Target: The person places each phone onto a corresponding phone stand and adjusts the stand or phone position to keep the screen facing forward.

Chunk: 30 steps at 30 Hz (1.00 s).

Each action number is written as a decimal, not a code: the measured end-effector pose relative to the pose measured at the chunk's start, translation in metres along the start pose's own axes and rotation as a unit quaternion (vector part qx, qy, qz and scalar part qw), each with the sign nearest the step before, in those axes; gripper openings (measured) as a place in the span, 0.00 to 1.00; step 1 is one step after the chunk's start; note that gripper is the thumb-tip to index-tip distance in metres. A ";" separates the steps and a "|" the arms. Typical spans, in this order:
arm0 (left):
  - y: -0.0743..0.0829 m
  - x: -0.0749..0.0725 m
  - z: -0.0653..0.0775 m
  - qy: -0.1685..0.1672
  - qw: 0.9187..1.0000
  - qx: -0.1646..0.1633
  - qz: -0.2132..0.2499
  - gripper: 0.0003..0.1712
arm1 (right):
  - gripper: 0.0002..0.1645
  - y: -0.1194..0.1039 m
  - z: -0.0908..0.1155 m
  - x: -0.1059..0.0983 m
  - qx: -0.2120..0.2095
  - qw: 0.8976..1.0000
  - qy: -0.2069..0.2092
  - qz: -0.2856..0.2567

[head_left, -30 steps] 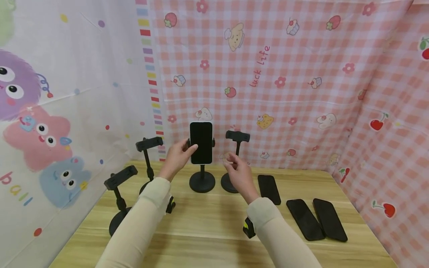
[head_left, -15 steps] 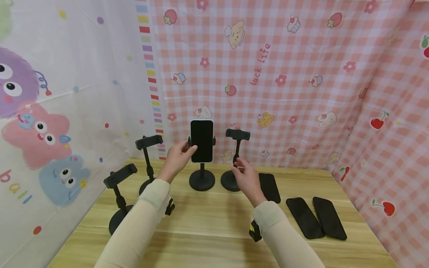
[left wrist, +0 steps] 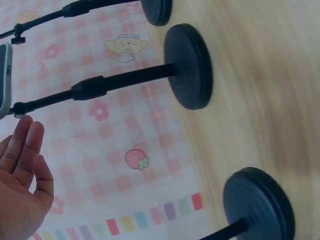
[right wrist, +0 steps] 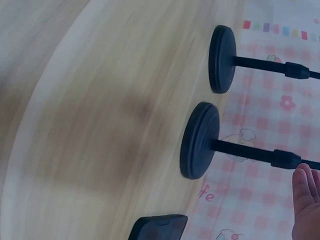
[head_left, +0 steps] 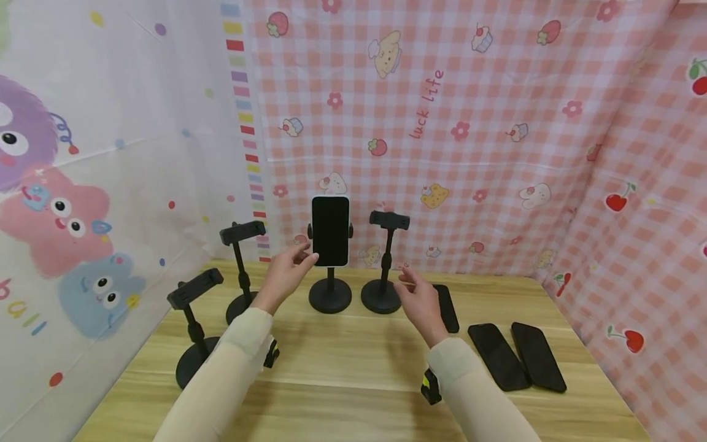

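One white-edged smartphone [head_left: 330, 233] stands upright, dark screen outward, between the two side grips of the central phone stand [head_left: 330, 297]. The left hand [head_left: 287, 273] is at its lower left edge, fingers loosely bent and thumb apart from them; it has hold of nothing, and whether the thumb tip touches the phone cannot be told.

Three more phone stands make four in all, each black with a round base. One, the right-hand stand [head_left: 385, 264], is just beside the central one; two are to the left, a rear-left stand [head_left: 241, 258] and a front-left stand [head_left: 194, 331]. These three bear no phone.

The right hand [head_left: 422, 304] hovers near the right-hand stand, half open, fingers gently curved, gripping nothing. Partly behind it lies one black phone [head_left: 449, 312]; farther right lie two others, a middle phone [head_left: 499, 357] and an outer phone [head_left: 538, 357], nearly touching at their near ends. That counts four phones, three of them flat on the wood-grain surface [head_left: 331, 380].

Two cream sleeves [head_left: 215, 380] cover the arms. Behind hangs a pink checked cloth [head_left: 475, 73]; at left, a white cloth [head_left: 166, 153] shows three large cartoon figures [head_left: 66, 227].
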<state>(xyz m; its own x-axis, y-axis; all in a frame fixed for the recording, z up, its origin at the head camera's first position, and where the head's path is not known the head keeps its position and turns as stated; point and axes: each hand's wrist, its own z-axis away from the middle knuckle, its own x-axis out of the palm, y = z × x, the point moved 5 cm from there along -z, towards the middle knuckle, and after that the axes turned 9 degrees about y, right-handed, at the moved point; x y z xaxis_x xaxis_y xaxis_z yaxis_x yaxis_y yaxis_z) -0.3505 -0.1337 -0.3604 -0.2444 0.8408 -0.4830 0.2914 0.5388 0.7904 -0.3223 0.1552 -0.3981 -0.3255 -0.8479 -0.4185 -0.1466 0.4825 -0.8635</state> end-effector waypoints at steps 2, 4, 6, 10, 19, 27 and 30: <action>-0.005 0.002 0.002 -0.004 1.000 0.002 -0.010 0.31 | 0.29 0.005 0.001 -0.003 0.003 1.000 0.004 0.006; -0.008 0.003 0.004 -0.004 1.000 0.006 -0.015 0.31 | 0.29 0.008 0.001 -0.006 0.005 1.000 0.008 0.009; -0.010 0.005 0.005 -0.006 1.000 0.005 -0.019 0.31 | 0.29 0.012 0.001 -0.008 0.003 1.000 0.011 0.013; -0.013 0.007 0.007 -0.013 1.000 0.001 -0.019 0.31 | 0.29 0.016 0.001 -0.011 0.010 1.000 0.008 0.017; -0.016 0.010 0.011 -0.011 0.999 0.025 -0.021 0.26 | 0.29 0.026 0.001 -0.019 0.022 0.999 0.004 0.028; -0.018 0.013 0.013 -0.027 0.999 0.022 -0.028 0.27 | 0.28 0.031 0.000 -0.023 0.017 0.999 0.010 0.029; -0.020 0.014 0.016 -0.037 0.999 0.009 -0.035 0.28 | 0.28 0.031 0.000 -0.023 0.016 0.999 0.011 0.030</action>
<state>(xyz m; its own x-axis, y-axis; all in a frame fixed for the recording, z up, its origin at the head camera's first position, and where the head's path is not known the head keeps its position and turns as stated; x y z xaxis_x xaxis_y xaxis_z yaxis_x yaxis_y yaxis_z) -0.3451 -0.1320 -0.3886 -0.1965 0.8026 -0.5632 0.2937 0.5962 0.7472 -0.3197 0.1902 -0.4153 -0.3541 -0.8125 -0.4631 -0.0969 0.5244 -0.8460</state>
